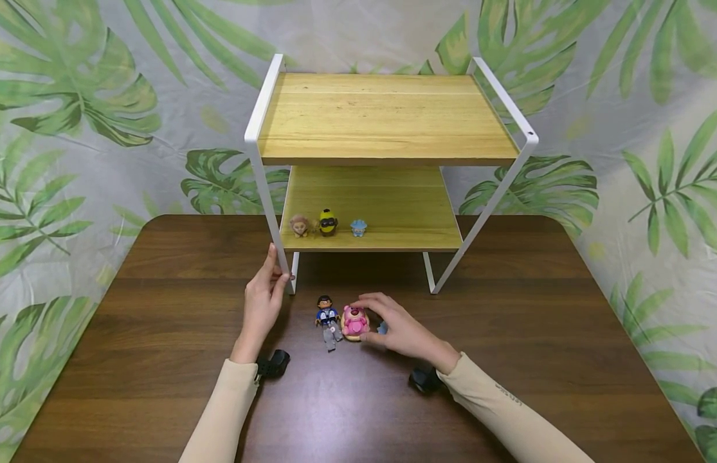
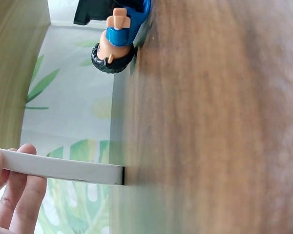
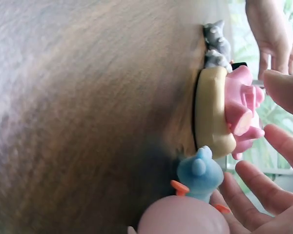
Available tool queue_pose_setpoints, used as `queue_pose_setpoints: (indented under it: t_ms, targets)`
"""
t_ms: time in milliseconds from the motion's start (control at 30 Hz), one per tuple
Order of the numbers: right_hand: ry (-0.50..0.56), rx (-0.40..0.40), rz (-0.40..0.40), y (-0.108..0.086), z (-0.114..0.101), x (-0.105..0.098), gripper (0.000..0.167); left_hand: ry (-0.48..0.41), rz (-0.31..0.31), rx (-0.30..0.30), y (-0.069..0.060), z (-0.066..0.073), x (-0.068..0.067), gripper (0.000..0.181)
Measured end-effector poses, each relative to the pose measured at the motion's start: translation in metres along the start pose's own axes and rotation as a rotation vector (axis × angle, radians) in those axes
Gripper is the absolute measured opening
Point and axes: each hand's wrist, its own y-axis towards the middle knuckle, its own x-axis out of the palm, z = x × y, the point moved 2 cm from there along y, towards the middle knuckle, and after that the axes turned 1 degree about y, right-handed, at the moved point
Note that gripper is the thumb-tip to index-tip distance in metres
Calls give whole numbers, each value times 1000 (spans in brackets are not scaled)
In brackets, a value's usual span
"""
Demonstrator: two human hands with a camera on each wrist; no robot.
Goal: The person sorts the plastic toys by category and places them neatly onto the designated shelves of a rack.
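My left hand (image 1: pixel 263 307) grips the white leg (image 2: pixel 63 167) of a two-tier shelf, thumb on one side and fingers on the other. Over a pink bear toy (image 1: pixel 355 321) in a yellow ring-like base, my right hand (image 1: pixel 401 326) spreads its thumb and index finger. In the right wrist view the fingertips lie close to the bear (image 3: pixel 241 112); contact is unclear. Left of the bear lies a dark-haired toy figure (image 1: pixel 326 315) in blue with grey legs. A blue toy (image 3: pixel 201 173) with orange feet and a pale pink rounded thing (image 3: pixel 183 219) are near the right hand.
The wooden shelf (image 1: pixel 387 116) stands toward the back of the brown table (image 1: pixel 161 334). On its lower board are a tan lion-like toy (image 1: pixel 299 225), a yellow-and-black figure (image 1: pixel 328 222) and a light blue toy (image 1: pixel 359 227). Leaf-patterned cloth (image 1: pixel 92 154) hangs behind.
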Motion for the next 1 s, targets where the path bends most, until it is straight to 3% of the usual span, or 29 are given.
queue_pose_setpoints:
  t_ms: [333,1000]
  targets:
    - [9,-97,67,4,2,5,44,3,-7,-14,1,1,0,96]
    - [-9,-20,50,10,3,13,42,7,-2,-26,0,1,0,96]
